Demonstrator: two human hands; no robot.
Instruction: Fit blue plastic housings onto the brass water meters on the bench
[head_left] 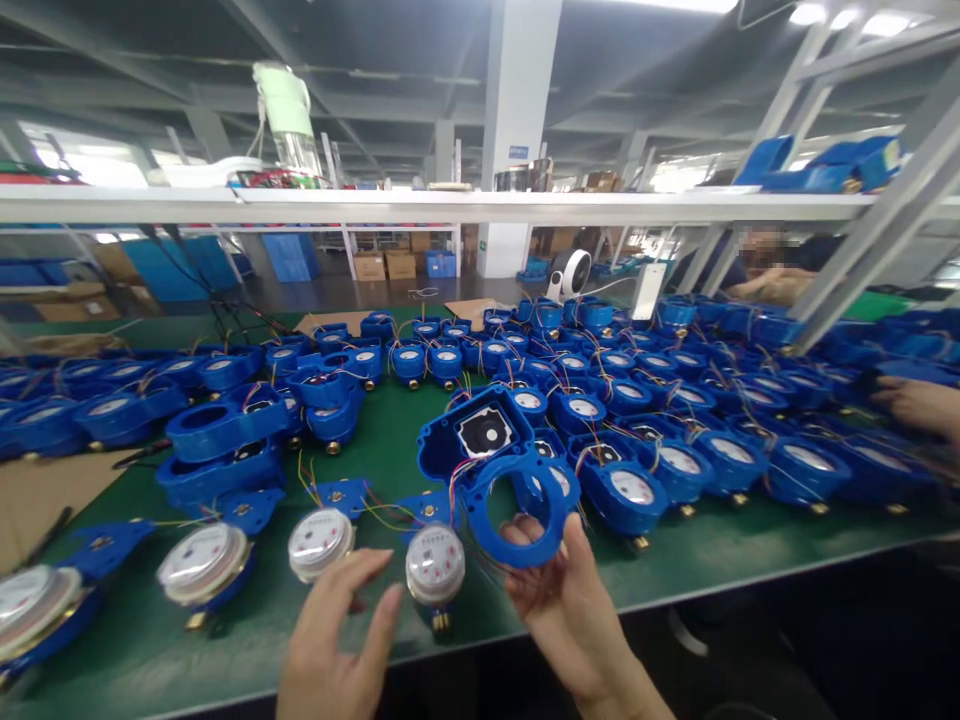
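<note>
My right hand (555,585) grips the lower ring of a blue plastic housing (480,520), which is tilted above the green bench. Inside the housing's upper box sits a black and white part (484,433), with thin wires running from it. My left hand (337,630) is held with thumb and fingers apart, nothing between them. It is between a round meter (321,543) and another round meter (435,565) with a brass fitting below. Blue brackets with wires lie behind these meters.
Rows of blue-housed meters (679,460) cover the right and back of the green bench (405,430). More meters (202,563) lie at left, near stacked housings (225,430). A white shelf (420,205) spans above. Another person's hand (919,405) is at far right.
</note>
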